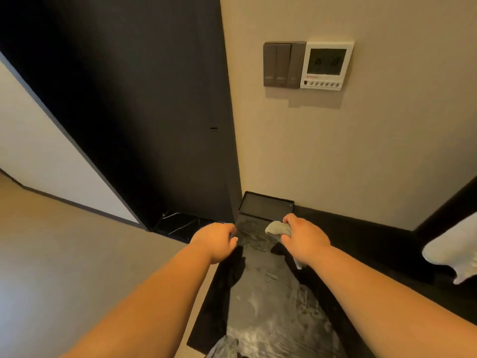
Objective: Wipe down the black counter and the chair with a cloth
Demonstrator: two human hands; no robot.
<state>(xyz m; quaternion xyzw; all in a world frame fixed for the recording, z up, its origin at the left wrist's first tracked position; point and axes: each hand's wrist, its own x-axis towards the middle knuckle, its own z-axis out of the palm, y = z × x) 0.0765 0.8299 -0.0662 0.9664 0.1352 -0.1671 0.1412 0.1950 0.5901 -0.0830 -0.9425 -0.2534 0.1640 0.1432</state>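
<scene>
so the tray (265, 205) sits at the counter's (268, 293) far end, tucked into the wall corner; cloth (277, 227) just in front of it, in the right hand (304, 239); left hand (215, 240) over the counter's left edge; switches (282, 64) and thermostat (326, 65) side by side on the wall above

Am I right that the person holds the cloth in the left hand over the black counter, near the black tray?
Not quite: the head view shows the cloth gripped in the right hand, not the left hand, which has no cloth. The rest holds: it is over the black counter, near the black tray.
</scene>
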